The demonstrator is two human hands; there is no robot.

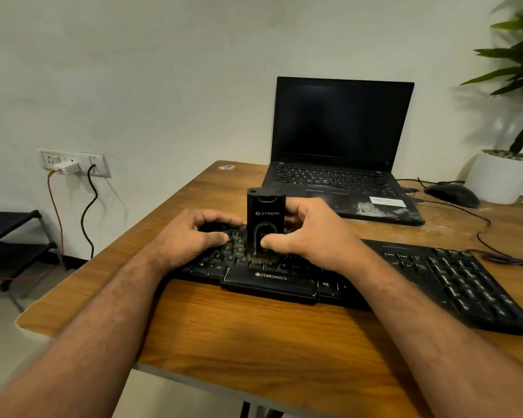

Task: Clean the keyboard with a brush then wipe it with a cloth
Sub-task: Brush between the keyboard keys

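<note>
Black brush point(265, 218) stands upright, bristles on keyboard point(405, 276).

We are at a small office or home-office workstation. A wooden table point(254, 336) stands against a plain white wall, carrying an open black laptop point(338, 152) with a dark screen, a black wired keyboard point(453, 285) and a black mouse point(453, 194). A wall socket panel point(73, 162) holds a white charger and cables. A potted plant point(504, 173) stands at the right.
</note>
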